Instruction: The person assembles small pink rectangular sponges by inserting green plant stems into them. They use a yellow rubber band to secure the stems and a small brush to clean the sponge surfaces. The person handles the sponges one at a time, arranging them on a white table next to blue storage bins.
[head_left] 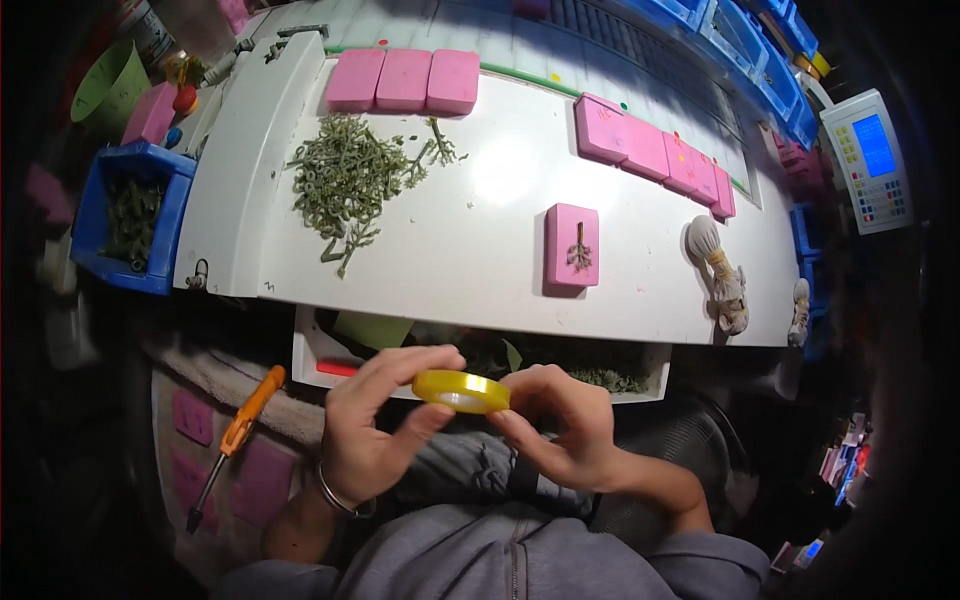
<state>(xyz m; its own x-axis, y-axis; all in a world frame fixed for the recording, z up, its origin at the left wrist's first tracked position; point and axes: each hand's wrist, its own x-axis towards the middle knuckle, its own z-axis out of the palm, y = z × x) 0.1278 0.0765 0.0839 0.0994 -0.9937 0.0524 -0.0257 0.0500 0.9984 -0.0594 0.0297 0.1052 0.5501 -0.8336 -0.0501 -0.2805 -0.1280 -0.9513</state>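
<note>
Between my two hands, above my lap, is a roll of yellow tape (462,391). My left hand (375,415) grips its left side, with the thumb below and the fingers above. The fingers of my right hand (562,425) pinch the right edge of the roll. Beyond them, on the white worktop, stands a pink block (562,262) with a small dark green branched piece (579,250) lying on its top. Farther left lies a tangled heap of small green branched pieces (345,180).
Pink blocks (405,80) line the back left, and more pink blocks (640,145) the back right. Cloth-wrapped bundles (720,275) lie at the right. A blue bin (180,215) stands left; an open drawer (652,375) sits under the worktop. An orange-handled screwdriver (245,425) lies lower left.
</note>
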